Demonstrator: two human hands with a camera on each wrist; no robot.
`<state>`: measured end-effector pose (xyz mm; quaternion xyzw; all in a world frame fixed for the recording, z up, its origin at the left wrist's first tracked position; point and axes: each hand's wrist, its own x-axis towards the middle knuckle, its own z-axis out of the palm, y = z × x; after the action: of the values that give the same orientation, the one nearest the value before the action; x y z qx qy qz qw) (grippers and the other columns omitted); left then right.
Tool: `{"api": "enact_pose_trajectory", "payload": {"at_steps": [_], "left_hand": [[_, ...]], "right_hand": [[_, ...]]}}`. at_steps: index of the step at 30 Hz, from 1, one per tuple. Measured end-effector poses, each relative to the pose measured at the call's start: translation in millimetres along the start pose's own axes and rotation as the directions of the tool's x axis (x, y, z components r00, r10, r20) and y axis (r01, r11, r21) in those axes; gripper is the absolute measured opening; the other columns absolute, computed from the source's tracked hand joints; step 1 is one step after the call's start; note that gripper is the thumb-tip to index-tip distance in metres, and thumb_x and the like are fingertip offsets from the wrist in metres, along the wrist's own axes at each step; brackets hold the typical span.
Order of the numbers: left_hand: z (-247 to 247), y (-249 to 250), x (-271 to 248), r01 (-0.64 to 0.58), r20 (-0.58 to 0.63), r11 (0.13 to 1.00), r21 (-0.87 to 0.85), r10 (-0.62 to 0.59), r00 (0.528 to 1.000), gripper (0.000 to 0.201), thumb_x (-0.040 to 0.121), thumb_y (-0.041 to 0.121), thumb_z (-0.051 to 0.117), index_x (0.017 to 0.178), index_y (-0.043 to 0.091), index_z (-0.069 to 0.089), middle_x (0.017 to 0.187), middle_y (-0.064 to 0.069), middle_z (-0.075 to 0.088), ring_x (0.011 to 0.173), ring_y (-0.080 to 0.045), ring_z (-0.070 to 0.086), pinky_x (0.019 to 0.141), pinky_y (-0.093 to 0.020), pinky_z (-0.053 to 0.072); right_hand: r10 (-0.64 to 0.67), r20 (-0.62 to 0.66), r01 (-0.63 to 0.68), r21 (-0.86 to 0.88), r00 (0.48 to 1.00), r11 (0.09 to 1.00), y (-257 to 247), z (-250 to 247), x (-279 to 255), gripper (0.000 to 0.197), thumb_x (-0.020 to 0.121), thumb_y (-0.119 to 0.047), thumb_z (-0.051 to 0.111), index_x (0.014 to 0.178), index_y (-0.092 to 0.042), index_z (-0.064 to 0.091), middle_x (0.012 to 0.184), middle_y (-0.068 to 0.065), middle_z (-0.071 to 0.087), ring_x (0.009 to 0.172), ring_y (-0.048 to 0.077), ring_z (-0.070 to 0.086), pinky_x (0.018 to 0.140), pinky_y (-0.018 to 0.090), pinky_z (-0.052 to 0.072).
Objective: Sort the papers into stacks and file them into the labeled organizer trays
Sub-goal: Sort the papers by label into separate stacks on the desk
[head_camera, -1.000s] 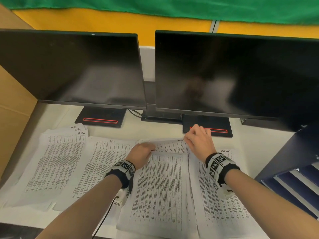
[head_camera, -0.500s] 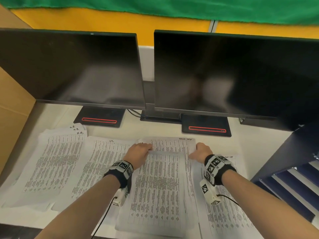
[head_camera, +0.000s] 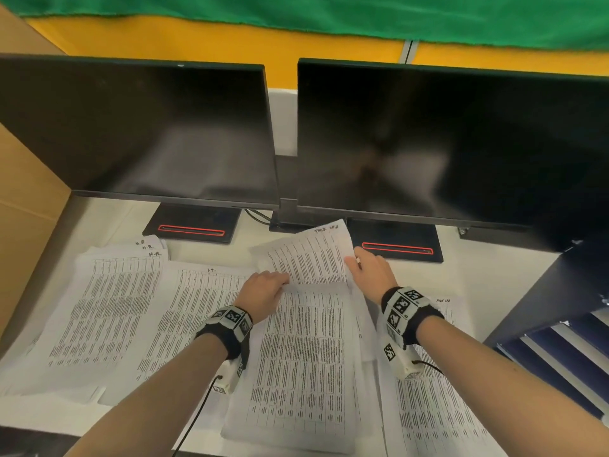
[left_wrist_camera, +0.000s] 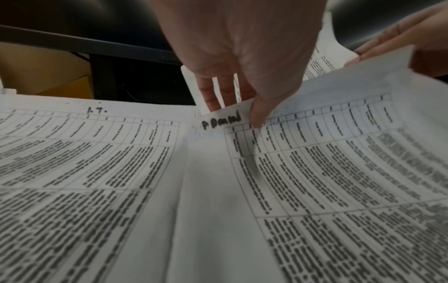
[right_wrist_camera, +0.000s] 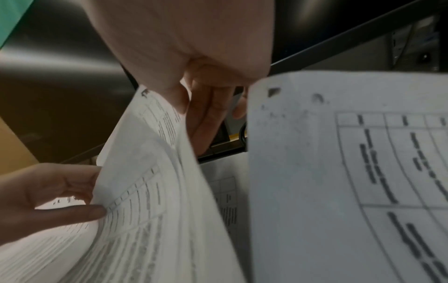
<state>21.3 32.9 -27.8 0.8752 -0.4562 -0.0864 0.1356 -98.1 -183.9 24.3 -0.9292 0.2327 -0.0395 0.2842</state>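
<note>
Left wrist view alone shows the left hand pinching the "Admin" sheet; at one o'clock, right hand pinches a lifted sheet.

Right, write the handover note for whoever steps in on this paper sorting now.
Left hand: pinches the top-left corner of the middle stack's printed white top sheet.
Right hand: grip on the raised printed sheet, tilted up toward the monitors.
Four white printed paper stacks lie across the white desk; the dark blue organizer trays stand at the right.
Done: papers laid out in stacks.
Left: place the raised sheet, then file every stack.
</note>
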Motion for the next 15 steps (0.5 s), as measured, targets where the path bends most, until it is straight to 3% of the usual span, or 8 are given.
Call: {"api": "enact_pose_trajectory", "payload": {"at_steps": [3, 7, 12, 14, 15], "left_hand": [[-1, -2, 0, 0.000, -0.004, 1.000, -0.003, 0.000, 1.000, 0.009, 0.092, 0.014, 0.044, 0.093, 0.018, 0.053, 0.085, 0.000, 0.060, 0.076, -0.020, 0.050, 0.069, -0.029, 0.034], [-1, -3, -1, -0.010, -0.011, 1.000, 0.012, 0.010, 1.000, 0.009, 0.092, 0.014, 0.045, 0.094, 0.017, 0.053, 0.087, 0.001, 0.060, 0.079, -0.020, 0.051, 0.074, -0.033, 0.038], [-1, 0, 4, -0.017, -0.021, 1.000, -0.010, 0.016, 1.000, 0.008, 0.091, 0.013, 0.048, 0.091, 0.017, 0.054, 0.085, -0.001, 0.062, 0.077, -0.021, 0.052, 0.072, -0.035, 0.043], [-1, 0, 6, -0.021, -0.020, 1.000, -0.011, 0.021, 1.000, 0.008, 0.091, 0.013, 0.048, 0.092, 0.017, 0.054, 0.085, -0.002, 0.063, 0.076, -0.021, 0.052, 0.071, -0.034, 0.042], [-1, 0, 6, -0.024, -0.021, 1.000, -0.010, 0.024, 0.999, 0.008, 0.091, 0.013, 0.048, 0.092, 0.017, 0.054, 0.085, -0.002, 0.063, 0.077, -0.021, 0.053, 0.071, -0.033, 0.041]], "right_hand": [[0.088, -0.002, -0.086, 0.158, 0.996, 0.984, 1, -3, 0, 0.027, 0.099, -0.028, 0.033, 0.084, -0.008, 0.043, 0.072, 0.006, 0.053, 0.067, 0.022, 0.048, 0.063, 0.040, 0.042], [0.278, -0.034, -0.245, 0.377, 0.960, 0.893, 16, -12, -3, 0.018, 0.097, -0.020, 0.036, 0.097, -0.010, 0.051, 0.093, 0.006, 0.057, 0.086, 0.023, 0.054, 0.080, 0.040, 0.046], [0.604, 0.077, -0.511, 0.622, 0.794, 0.593, 71, 2, -2, 0.026, 0.082, -0.013, 0.040, 0.101, -0.007, 0.057, 0.109, 0.015, 0.063, 0.098, 0.034, 0.060, 0.092, 0.052, 0.048], [0.647, 0.130, -0.547, 0.670, 0.751, 0.502, 77, 4, -6, 0.020, 0.085, -0.002, 0.040, 0.092, -0.004, 0.058, 0.110, 0.021, 0.063, 0.099, 0.036, 0.060, 0.091, 0.047, 0.048], [0.655, 0.130, -0.563, 0.648, 0.745, 0.513, 75, 1, -10, 0.020, 0.085, 0.000, 0.039, 0.088, -0.005, 0.057, 0.109, 0.022, 0.062, 0.098, 0.036, 0.059, 0.086, 0.042, 0.048]]}}
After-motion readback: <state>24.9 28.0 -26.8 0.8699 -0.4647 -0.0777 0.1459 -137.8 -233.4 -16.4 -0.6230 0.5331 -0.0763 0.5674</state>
